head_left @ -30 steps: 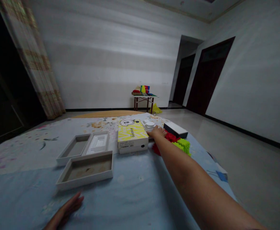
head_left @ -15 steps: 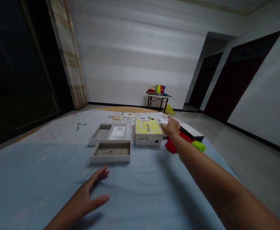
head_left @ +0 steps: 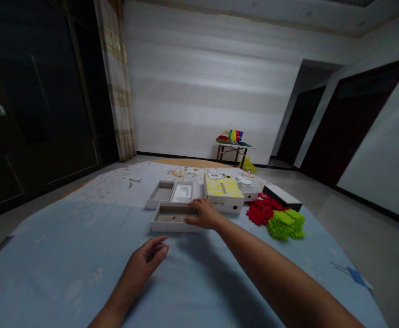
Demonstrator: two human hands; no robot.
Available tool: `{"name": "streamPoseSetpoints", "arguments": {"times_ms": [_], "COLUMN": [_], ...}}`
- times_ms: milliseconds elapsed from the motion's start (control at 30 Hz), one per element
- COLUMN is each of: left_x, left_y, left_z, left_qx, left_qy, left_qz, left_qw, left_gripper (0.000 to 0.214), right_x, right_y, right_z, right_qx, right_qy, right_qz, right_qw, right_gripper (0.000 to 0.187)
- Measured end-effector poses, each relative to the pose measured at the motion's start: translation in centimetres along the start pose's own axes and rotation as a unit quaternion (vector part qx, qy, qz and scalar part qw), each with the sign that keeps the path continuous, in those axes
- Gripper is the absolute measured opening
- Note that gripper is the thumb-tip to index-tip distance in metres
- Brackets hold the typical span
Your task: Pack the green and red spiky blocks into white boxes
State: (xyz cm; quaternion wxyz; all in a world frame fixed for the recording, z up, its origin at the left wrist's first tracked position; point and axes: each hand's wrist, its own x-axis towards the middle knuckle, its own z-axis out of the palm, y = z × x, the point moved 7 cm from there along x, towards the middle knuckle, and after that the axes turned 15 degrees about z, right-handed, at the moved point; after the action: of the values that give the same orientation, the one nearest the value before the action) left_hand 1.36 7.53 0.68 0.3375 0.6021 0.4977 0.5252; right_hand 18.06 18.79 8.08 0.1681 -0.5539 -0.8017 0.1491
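My right hand (head_left: 204,214) is over the right end of a shallow open white box (head_left: 175,226) with a grey-brown inside. Its thumb and fingers are apart, nothing shows between them, and whether they touch the box is unclear. Low in front of that box, my left hand (head_left: 141,264) is loosely curled with a gap between thumb and fingers, holding nothing visible. Behind the front box stand another open white box (head_left: 161,193) and one with a white insert (head_left: 183,193). A yellow-and-white printed box (head_left: 224,193) lies just beyond my right hand.
White round pieces (head_left: 245,181) sit on a white box (head_left: 250,196) at the right. Red pieces (head_left: 262,209) and green pieces (head_left: 286,224) lie nearer, beside a black-and-white box (head_left: 283,197). A flowered cloth (head_left: 83,241) covers the table. A small side table (head_left: 235,146) stands by the wall.
My right hand has moved left and nearer, from the white pieces to the front open box. My left hand's thumb and fingers have drawn closer together. The view has shifted slightly.
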Motion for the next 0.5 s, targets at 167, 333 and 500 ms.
{"name": "streamPoseSetpoints", "arguments": {"times_ms": [167,333,500], "left_x": [0.0,-0.1,0.1], "left_y": [-0.4,-0.3,-1.0], "left_z": [0.0,0.0,-0.2], "left_qx": [0.013,0.013,0.003], "left_qy": [0.014,0.012,0.035], "left_qz": [-0.004,0.0,0.0], "left_qw": [1.0,1.0,0.999], "left_gripper": [0.051,0.048,0.05], "right_x": [2.2,5.2,6.4], "right_y": [0.6,0.7,-0.4], "right_z": [0.4,1.2,3.2], "right_qx": [-0.022,-0.064,-0.106], "right_qy": [0.036,0.033,-0.043], "right_qz": [0.062,0.121,0.112], "right_qw": [0.997,0.99,0.987], "right_gripper": [0.044,0.045,0.046]}}
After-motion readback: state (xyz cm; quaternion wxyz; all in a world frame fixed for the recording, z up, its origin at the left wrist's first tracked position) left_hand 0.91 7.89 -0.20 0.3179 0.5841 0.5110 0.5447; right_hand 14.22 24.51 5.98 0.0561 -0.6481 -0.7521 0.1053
